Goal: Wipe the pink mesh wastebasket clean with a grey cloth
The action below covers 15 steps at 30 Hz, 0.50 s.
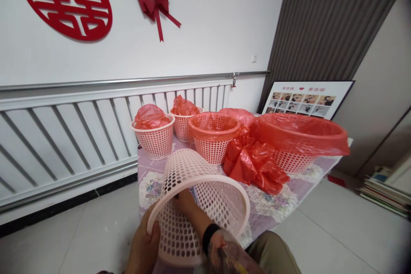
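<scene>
A pale pink plastic mesh basket (181,163) lies tilted on its side, its wide mouth facing me. My left hand (146,239) grips the rim at the left, with the thumb on the near side. My right hand (185,201) reaches through the mouth inside the basket, a black band on its wrist. Its fingers are bent and mostly hidden; a small bluish-white patch shows beside them, too unclear to name. Just beyond the basket, crumpled red plastic bags (253,160) lie on the table. Behind it stands an upright basket (213,150) with a red bag liner folded over its rim.
Two smaller baskets, one left (153,141) and one farther back (183,126), hold bunched red bags. A large lined basket (295,160) stands at the right. A purple floral tablecloth (276,205) covers the table. A radiator (90,137) runs along the wall; a photo board (302,98) leans behind.
</scene>
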Tool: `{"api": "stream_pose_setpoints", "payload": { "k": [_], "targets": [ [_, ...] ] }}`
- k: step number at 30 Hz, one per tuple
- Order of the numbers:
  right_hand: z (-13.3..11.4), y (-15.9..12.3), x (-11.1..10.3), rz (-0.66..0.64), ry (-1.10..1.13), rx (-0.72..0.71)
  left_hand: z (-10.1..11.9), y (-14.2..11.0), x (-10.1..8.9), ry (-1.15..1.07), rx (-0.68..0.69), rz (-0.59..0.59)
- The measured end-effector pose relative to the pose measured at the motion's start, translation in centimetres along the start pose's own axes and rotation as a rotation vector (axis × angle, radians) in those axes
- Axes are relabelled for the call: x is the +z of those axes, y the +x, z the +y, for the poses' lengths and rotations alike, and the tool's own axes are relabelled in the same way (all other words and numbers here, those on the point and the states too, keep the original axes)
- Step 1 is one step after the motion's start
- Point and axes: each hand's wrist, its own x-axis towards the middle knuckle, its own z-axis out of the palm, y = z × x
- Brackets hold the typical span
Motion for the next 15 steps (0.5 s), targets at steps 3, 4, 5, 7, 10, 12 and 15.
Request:
{"api": "stream_pose_setpoints", "payload": {
  "k": [3,4,5,7,10,12,15],
  "targets": [
    [-0.5,-3.0,0.0,-0.034,-0.014,-0.002,-0.4,0.1,0.2,-0.012,0.005,0.013],
    [-0.7,-4.2,-0.1,-0.046,-0.016,-0.008,-0.5,0.1,0.3,-0.018,0.005,0.014],
    [-0.9,-5.6,-0.2,-0.056,-0.015,-0.018,-0.6,0.1,0.3,-0.026,0.003,0.015],
    [-1.4,-8.2,-0.5,-0.079,-0.009,-0.044,-0.7,0.1,0.4,-0.039,-0.001,0.017],
    [-1.8,-11.4,-1.0,-0.157,-0.008,-0.096,-0.7,-0.1,0.3,-0.047,-0.004,0.038],
    [-1.7,-12.9,-1.1,-0.241,-0.033,-0.106,-0.7,-0.3,0.3,-0.043,-0.015,0.045],
    [-0.9,-14.5,-1.1,-0.344,-0.077,-0.126,-0.7,-0.5,0.2,-0.066,-0.054,0.046]
  ]
}}
